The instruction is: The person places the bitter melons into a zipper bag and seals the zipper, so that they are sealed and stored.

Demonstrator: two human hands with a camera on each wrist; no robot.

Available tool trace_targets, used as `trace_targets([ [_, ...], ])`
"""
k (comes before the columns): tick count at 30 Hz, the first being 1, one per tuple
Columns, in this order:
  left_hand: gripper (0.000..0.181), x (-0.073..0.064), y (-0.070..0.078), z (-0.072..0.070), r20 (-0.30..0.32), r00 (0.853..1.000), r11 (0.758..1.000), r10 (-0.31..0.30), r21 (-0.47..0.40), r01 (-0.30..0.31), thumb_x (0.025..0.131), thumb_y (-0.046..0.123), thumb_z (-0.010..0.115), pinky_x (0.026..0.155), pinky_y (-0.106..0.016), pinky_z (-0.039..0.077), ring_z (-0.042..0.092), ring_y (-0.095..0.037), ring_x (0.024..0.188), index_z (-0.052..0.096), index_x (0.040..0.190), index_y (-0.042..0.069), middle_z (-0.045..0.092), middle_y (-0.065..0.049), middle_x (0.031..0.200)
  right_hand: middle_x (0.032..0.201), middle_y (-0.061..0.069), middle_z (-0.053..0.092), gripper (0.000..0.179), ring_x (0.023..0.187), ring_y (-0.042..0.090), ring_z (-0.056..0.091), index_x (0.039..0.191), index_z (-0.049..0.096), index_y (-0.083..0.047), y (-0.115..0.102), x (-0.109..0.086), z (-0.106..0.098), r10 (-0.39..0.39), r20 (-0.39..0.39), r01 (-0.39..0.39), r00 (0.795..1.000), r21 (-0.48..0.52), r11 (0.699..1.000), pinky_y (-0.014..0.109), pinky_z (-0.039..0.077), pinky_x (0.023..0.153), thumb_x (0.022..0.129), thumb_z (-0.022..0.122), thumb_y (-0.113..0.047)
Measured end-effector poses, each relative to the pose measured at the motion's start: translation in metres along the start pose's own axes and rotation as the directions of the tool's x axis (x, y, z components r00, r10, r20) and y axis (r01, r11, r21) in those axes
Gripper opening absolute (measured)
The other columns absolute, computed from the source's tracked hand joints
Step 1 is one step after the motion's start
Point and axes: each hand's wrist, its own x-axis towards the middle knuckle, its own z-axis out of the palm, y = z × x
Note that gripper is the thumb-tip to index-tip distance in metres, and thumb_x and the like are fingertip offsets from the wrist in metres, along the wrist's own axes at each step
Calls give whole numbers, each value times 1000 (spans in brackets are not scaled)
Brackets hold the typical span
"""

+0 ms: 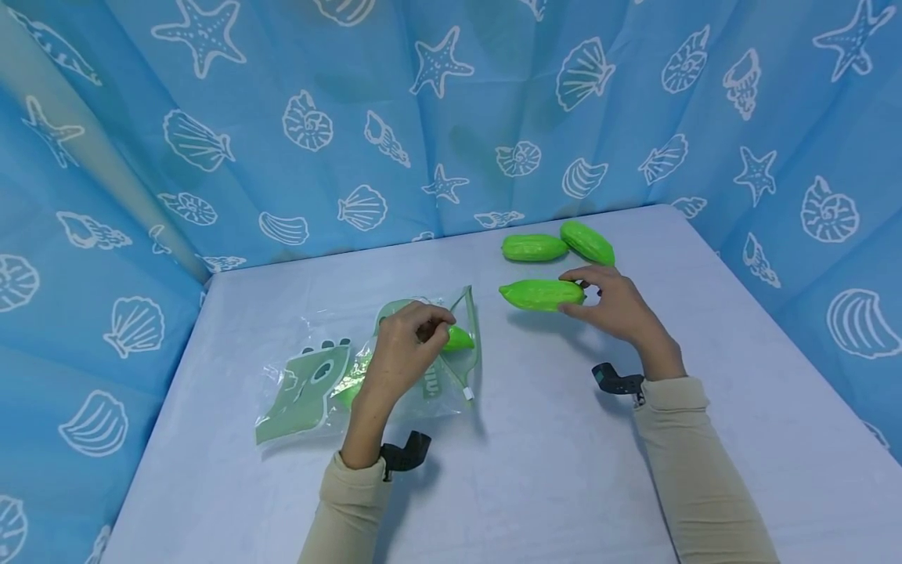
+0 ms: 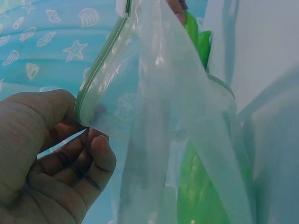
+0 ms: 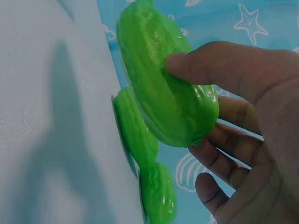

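1 green gourd (image 1: 539,295), 2 o'clock from the zip bag (image 1: 299,403), is end-held by the right hand (image 1: 616,308), fingers part-spread, leaving its tip free; the left hand (image 1: 402,351), fingers nearly closed, pinches the zip bag's rim, presumably steadying it.

Wrist views dimmer than head's.

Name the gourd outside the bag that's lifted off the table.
The front gourd, gripped at one end by the right hand; the two rear gourds behind it lie on the table.
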Motion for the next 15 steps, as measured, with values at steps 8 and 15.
trace_targets([
  [8,18,0,0,2,16,1000,1000,-21,14,21,92,3,60,64,-28,50,55,-11,71,75,100,7,65,1,89,129,9,60,46,119,31,49,130,65,-14,-7,1,5,-37,73,35,997,34,999,55,41,96,88,78,-27],
  [15,18,0,-1,5,21,1000,1000,-19,11,19,93,3,59,65,-28,50,56,-10,72,76,101,6,65,1,91,130,7,60,47,120,29,49,129,66,-15,-11,2,12,-56,106,51,993,57,997,55,40,100,86,80,-26],
])
